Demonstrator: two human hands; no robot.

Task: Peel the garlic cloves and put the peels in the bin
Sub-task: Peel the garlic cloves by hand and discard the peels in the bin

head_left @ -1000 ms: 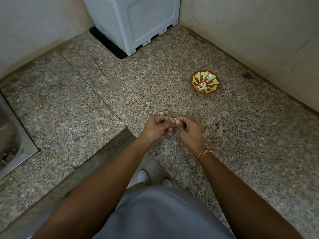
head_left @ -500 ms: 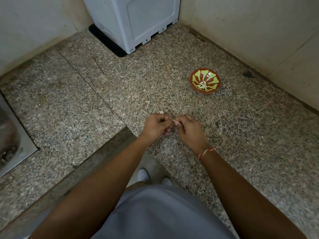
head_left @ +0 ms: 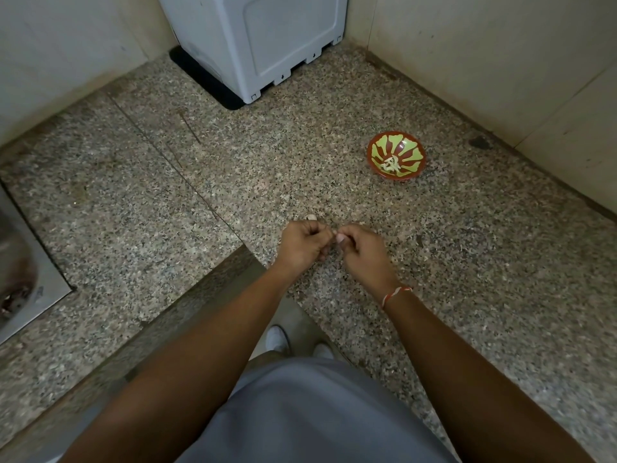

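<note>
While a grey garment (head_left: 300, 412) fills the near edge at six o'clock and two white shoe tips (head_left: 278, 339) show below in the gap beside the speckled granite counter (head_left: 467, 295), both bare forearms reach forward to the middle of the view. At the centre the left hand (head_left: 302, 243) and the right hand (head_left: 362, 248) meet knuckle to knuckle, their curled fingers (head_left: 340, 238) pinching together on something small and pale that is mostly hidden between them; it is too small to say for certain that it is a garlic clove. A red and white thread bracelet (head_left: 395, 293) circles the right wrist. Just beyond the left hand, toward twelve o'clock, one small pale garlic clove (head_left: 311, 217) lies on the counter. Farther off, at about one o'clock, a round red bowl with green petal markings (head_left: 396, 158) sits on the counter with pale pieces in its bottom. At nine o'clock a steel sink (head_left: 30, 279) is set into the counter. Farthest, at twelve o'clock, a grey-white plastic appliance (head_left: 260, 38) stands in the corner against cream walls (head_left: 484, 55).
</note>
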